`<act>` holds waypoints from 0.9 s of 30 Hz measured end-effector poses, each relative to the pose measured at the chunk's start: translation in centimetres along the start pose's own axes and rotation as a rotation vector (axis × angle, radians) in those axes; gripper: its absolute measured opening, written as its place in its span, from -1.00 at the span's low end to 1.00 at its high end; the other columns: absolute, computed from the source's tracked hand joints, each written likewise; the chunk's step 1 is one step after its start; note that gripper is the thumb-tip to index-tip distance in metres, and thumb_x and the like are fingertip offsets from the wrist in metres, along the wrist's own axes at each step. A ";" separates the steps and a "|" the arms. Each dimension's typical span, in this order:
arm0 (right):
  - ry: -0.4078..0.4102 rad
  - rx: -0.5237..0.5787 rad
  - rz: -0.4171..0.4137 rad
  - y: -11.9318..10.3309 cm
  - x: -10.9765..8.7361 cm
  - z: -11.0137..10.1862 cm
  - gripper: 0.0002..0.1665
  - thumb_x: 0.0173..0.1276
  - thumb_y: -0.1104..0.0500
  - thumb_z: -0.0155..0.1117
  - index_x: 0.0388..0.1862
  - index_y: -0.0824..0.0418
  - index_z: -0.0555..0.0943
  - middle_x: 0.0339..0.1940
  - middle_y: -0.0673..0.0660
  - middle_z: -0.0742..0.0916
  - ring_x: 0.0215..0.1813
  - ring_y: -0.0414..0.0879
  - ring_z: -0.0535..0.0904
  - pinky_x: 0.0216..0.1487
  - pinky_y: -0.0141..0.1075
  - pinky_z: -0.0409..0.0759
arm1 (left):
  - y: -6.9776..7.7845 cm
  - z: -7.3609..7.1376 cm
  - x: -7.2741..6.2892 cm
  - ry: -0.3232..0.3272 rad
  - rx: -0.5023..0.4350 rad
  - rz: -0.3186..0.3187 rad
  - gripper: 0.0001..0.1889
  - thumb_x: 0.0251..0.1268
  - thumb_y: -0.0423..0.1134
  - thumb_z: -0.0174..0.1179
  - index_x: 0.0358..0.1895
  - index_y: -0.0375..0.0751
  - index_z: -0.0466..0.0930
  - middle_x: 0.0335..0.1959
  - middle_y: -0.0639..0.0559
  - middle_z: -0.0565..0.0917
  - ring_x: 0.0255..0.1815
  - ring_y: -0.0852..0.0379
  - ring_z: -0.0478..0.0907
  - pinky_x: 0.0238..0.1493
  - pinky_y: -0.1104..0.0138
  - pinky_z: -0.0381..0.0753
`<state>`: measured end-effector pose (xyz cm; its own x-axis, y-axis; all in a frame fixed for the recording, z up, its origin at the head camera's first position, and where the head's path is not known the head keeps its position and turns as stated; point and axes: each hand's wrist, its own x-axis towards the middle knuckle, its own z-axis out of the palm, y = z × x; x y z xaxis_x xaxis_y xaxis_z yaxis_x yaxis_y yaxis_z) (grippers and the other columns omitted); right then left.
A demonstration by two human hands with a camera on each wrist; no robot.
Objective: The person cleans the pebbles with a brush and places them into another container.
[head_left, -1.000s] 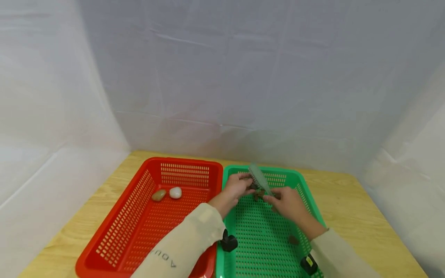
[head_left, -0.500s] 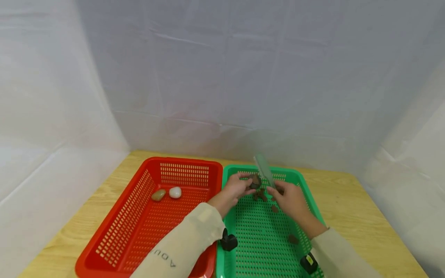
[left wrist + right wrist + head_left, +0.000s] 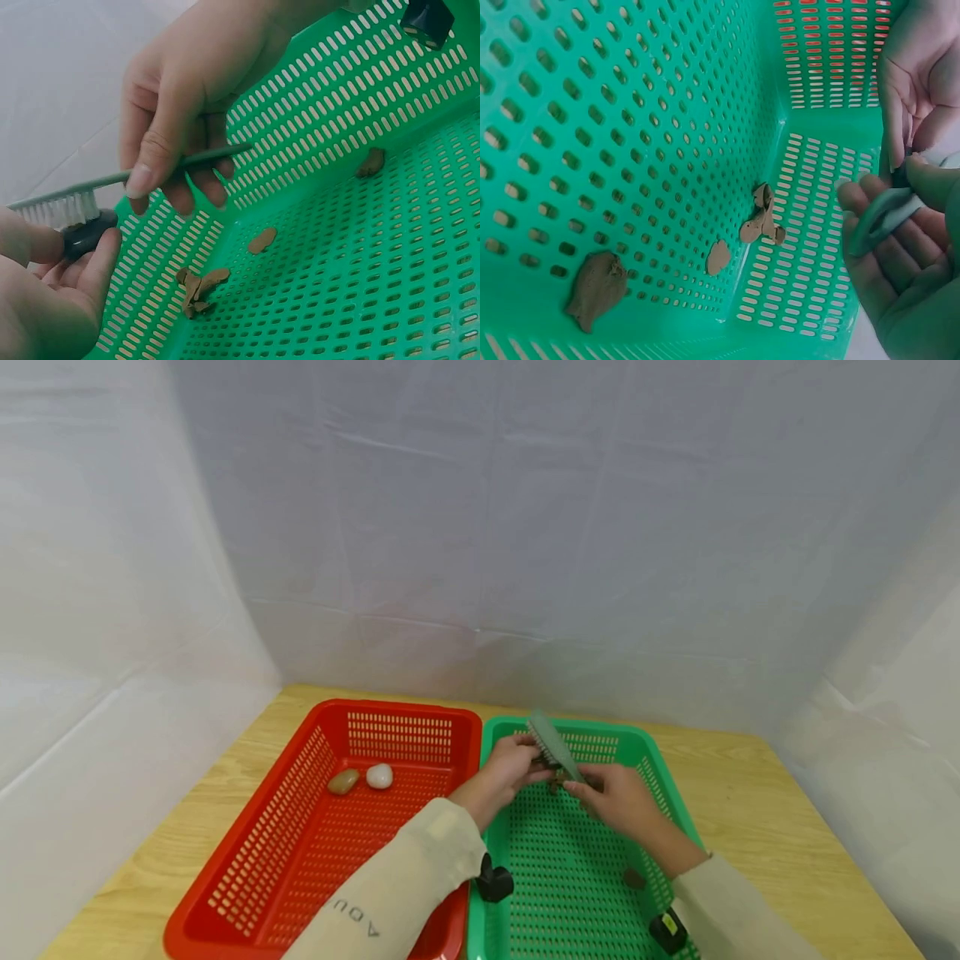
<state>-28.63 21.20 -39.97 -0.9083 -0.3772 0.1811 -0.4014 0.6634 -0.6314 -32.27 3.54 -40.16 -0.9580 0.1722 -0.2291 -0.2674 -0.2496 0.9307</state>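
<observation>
Over the far end of the green basket point(image 3: 491, 935), my left hand point(image 3: 510, 766) holds a dark, smooth stone point(image 3: 88, 234) between thumb and fingers. My right hand point(image 3: 618, 797) grips the handle of a grey-green brush point(image 3: 553, 745). In the left wrist view its pale bristles point(image 3: 64, 208) lie against the stone's top, where a little brown material shows. From the right wrist, the brush handle point(image 3: 881, 221) lies across the curled fingers, and the stone is mostly hidden. Brown clay-like scraps point(image 3: 199, 291) lie in the basket below the hands.
Left of the green basket stands a red basket point(image 3: 225, 852), their rims side by side. In it lie a tan stone point(image 3: 343, 782) and a white stone point(image 3: 379, 776). Another brown lump point(image 3: 598, 289) sits near the green basket's side wall. White sheeting point(image 3: 480, 527) encloses the wooden table point(image 3: 757, 827).
The brush swung up and away from the stone half a second ago, baring its brown-marked face, and is now back down over it. The left hand stays in place with the stone.
</observation>
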 end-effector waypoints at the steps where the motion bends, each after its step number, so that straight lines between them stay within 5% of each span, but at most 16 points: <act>1: -0.007 0.009 0.007 0.0 0.0 0.0 -0.64 0.41 0.10 0.25 0.03 0.33 0.66 -0.50 0.06 0.74 -0.55 -0.13 0.61 -0.55 -0.34 0.52 | 0.0 0.0 0.0 0.000 0.000 0.003 -0.60 0.50 -0.47 -0.11 0.33 -0.49 0.30 0.17 -0.44 0.50 0.15 -0.24 0.53 0.07 0.11 0.59; 10: -0.011 0.016 0.101 -0.3 -0.1 -0.2 -0.76 0.38 0.14 0.28 -0.16 0.30 0.72 -0.49 0.10 0.75 -0.51 -0.03 0.67 -0.54 -0.33 0.56 | 0.0 0.0 0.1 0.019 -0.005 0.033 -0.62 0.46 -0.50 -0.05 0.29 -0.51 0.32 0.12 -0.47 0.51 0.12 -0.25 0.55 0.02 0.15 0.62; 21: 0.052 0.018 0.199 -0.2 -0.1 -0.2 -0.72 0.36 0.17 0.29 -0.12 0.37 0.71 -0.40 0.20 0.77 -0.49 0.00 0.71 -0.52 -0.31 0.58 | 0.1 0.0 0.0 0.058 -0.052 0.030 -0.69 0.47 -0.45 0.00 0.19 -0.48 0.41 0.16 -0.48 0.50 0.13 -0.26 0.55 -0.04 0.21 0.65; 27: 0.134 -0.086 0.210 0.1 -0.1 -0.4 -0.75 0.41 0.12 0.24 -0.24 0.31 0.70 -0.60 0.08 0.68 -0.63 -0.16 0.50 -0.62 -0.30 0.38 | 0.2 0.0 0.1 0.074 -0.055 0.021 -0.70 0.47 -0.44 0.01 0.18 -0.45 0.43 0.20 -0.45 0.48 0.14 -0.23 0.55 -0.05 0.22 0.65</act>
<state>-28.68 21.56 -39.79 -0.9781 -0.1400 0.1542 -0.2053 0.7729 -0.6004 -32.38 3.47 -39.97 -0.9681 0.0955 -0.2317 -0.2500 -0.3049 0.9190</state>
